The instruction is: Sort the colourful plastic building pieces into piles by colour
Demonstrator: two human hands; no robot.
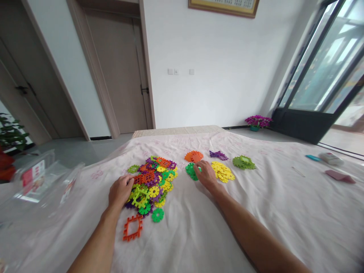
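Observation:
A mixed heap of plastic interlocking building pieces (153,189) lies on the cloth in front of me, with flower-shaped discs and notched square frames. At its left edge my left hand (121,190) is curled, fingertips against the heap beside an orange window-like piece (144,177); what they grip is hidden. My right hand (206,174) is closed at a small group of green flower-shaped discs (191,171), its fingertips on a green disc. Just right of that hand is a pile of yellow discs (224,172). Behind it sit orange pieces (193,156).
Purple pieces (218,154) and light green pieces (244,162) form separate piles. An orange square frame (132,228) and a green disc (157,215) lie nearer me. Clear plastic packaging (36,185) is at left. A blue item (313,157) and pink item (339,176) rest at right.

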